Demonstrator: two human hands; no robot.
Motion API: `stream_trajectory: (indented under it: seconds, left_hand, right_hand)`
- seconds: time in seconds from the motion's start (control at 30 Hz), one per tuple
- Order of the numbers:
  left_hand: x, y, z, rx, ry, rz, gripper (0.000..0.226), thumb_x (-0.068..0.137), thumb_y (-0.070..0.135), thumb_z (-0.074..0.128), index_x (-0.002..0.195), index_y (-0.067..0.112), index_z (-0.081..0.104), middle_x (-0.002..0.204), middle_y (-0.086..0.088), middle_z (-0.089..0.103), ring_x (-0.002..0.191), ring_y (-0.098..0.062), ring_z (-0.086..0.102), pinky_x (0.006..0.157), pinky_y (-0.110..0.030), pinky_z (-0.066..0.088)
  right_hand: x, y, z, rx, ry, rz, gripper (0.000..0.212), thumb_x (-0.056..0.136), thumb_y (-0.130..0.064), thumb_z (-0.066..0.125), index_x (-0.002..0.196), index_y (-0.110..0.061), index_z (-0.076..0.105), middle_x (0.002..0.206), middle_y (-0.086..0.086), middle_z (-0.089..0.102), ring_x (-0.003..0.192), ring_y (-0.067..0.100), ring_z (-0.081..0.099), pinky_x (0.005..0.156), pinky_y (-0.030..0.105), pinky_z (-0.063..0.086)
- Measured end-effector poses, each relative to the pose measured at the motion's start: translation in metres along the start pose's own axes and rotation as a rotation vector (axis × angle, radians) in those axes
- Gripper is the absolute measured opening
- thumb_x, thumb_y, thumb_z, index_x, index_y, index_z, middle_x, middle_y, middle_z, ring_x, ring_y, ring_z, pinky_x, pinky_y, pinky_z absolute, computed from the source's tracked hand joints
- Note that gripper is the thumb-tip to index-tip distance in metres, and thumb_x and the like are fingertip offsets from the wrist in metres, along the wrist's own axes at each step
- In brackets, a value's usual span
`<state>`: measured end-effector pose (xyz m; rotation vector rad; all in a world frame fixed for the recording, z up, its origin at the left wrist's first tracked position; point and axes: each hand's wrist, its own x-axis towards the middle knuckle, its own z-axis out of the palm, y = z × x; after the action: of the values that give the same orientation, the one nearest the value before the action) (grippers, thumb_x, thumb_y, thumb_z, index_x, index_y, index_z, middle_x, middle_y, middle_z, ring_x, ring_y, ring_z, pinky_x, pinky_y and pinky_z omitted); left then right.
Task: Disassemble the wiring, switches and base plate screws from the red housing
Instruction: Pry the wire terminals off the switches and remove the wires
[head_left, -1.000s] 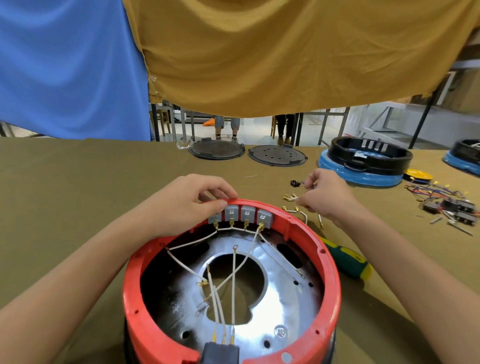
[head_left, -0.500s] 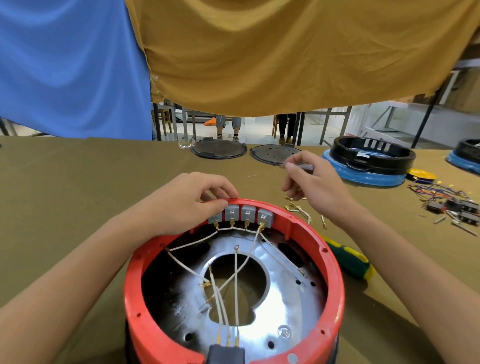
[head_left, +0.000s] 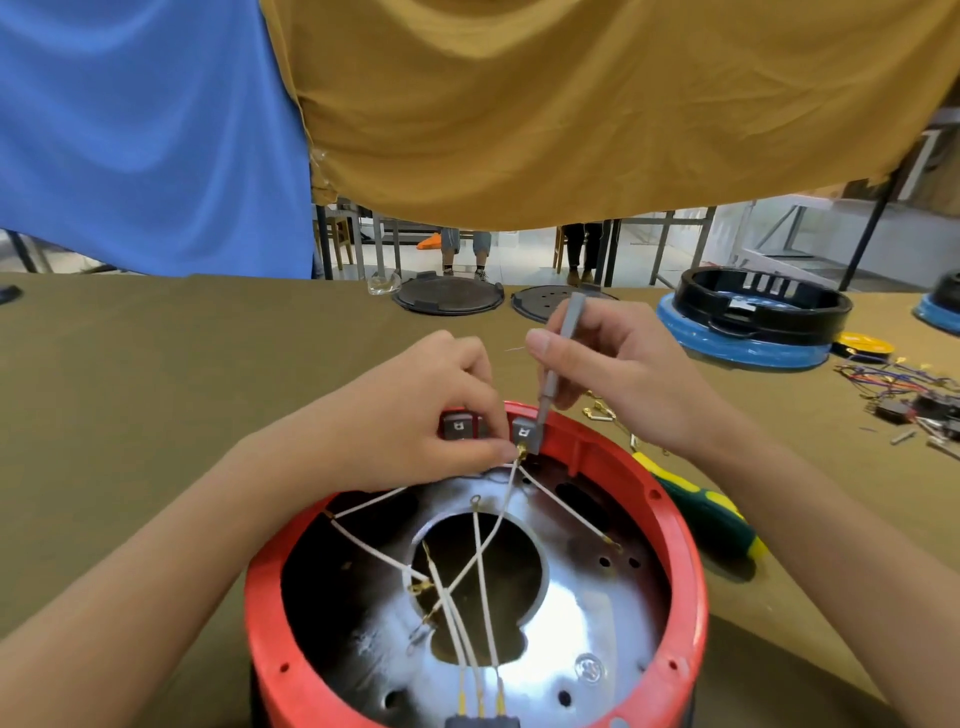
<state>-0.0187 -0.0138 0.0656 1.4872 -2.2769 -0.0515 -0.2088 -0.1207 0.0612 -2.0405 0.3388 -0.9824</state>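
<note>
Red plastic fills the near part of the view: the red housing (head_left: 680, 561) stands open side up on the bench (head_left: 156, 415), right under the person, with the bright metal base plate (head_left: 582, 623) bolted into its bottom. White wires (head_left: 483, 551) cross the plate, running from a dark connector (head_left: 480, 721) at the near rim up to the grey switches (head_left: 524, 431) clipped into the far rim. There the left hand (head_left: 415, 415) pinches a brass terminal (head_left: 521, 453) under the right-most switch, its grip closed on that wire end. The right hand (head_left: 623, 374) has its grip closed round a thin grey tool (head_left: 558, 358), whose tip stands against the side of the same switch. The step in hand looks like freeing the wiring at the switch bank; the base plate screws seem not yet touched. The next move likely calls for a small prying push with the tool while the left hand draws the terminal straight off, gently, so the wire does not tear. Just beyond the housing's right side lies a green and yellow screwdriver (head_left: 701, 512), and farther off a blue and black housing (head_left: 753, 322) with loose parts (head_left: 914, 395) beside it.
</note>
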Motion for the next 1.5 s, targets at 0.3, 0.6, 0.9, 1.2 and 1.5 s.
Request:
stream_trajectory:
  seconds: [0.3, 0.6, 0.9, 1.2, 1.5]
  left_hand:
    - [0.010, 0.008, -0.004, -0.020, -0.167, -0.078, 0.010, 0.085, 0.049, 0.066, 0.088, 0.042, 0.073, 0.088, 0.012, 0.047, 0.095, -0.001, 0.038, 0.086, -0.026, 0.035]
    - [0.022, 0.023, 0.012, 0.019, -0.087, -0.324, 0.020, 0.079, 0.050, 0.074, 0.075, 0.030, 0.075, 0.110, 0.004, 0.050, 0.104, -0.014, 0.049, 0.090, -0.035, 0.047]
    - [0.016, 0.018, 0.024, -0.087, 0.056, -0.344, 0.014, 0.078, 0.037, 0.079, 0.067, 0.031, 0.074, 0.101, 0.014, 0.056, 0.092, 0.005, 0.052, 0.078, -0.018, 0.043]
    - [0.015, 0.021, 0.025, -0.087, 0.070, -0.356, 0.013, 0.079, 0.037, 0.079, 0.070, 0.030, 0.073, 0.100, 0.015, 0.054, 0.091, 0.000, 0.054, 0.084, -0.029, 0.046]
    - [0.016, 0.022, 0.025, -0.097, 0.083, -0.369, 0.014, 0.079, 0.038, 0.079, 0.069, 0.029, 0.074, 0.103, 0.015, 0.056, 0.093, -0.001, 0.055, 0.087, -0.034, 0.048]
  right_hand:
    - [-0.007, 0.006, 0.007, -0.306, 0.013, -0.142, 0.026, 0.093, -0.027, 0.068, 0.079, -0.004, 0.065, 0.072, 0.008, 0.065, 0.069, 0.025, 0.063, 0.062, 0.043, 0.053]
    - [-0.016, 0.002, 0.003, -0.354, 0.022, -0.173, 0.026, 0.087, -0.037, 0.071, 0.079, -0.012, 0.070, 0.071, 0.000, 0.068, 0.068, 0.020, 0.065, 0.062, 0.041, 0.053]
    - [-0.026, 0.003, -0.001, -0.347, 0.072, -0.170, 0.019, 0.085, -0.029, 0.077, 0.078, -0.012, 0.072, 0.070, -0.005, 0.069, 0.068, 0.017, 0.066, 0.061, 0.029, 0.054]
    - [-0.023, 0.001, 0.004, -0.302, 0.063, -0.088, 0.020, 0.088, -0.029, 0.073, 0.078, -0.012, 0.070, 0.069, 0.007, 0.068, 0.068, 0.025, 0.063, 0.067, 0.045, 0.051]
    - [-0.027, 0.005, 0.007, -0.175, 0.157, -0.043, 0.019, 0.091, -0.023, 0.071, 0.082, -0.007, 0.070, 0.073, 0.019, 0.066, 0.072, 0.040, 0.062, 0.067, 0.059, 0.052]
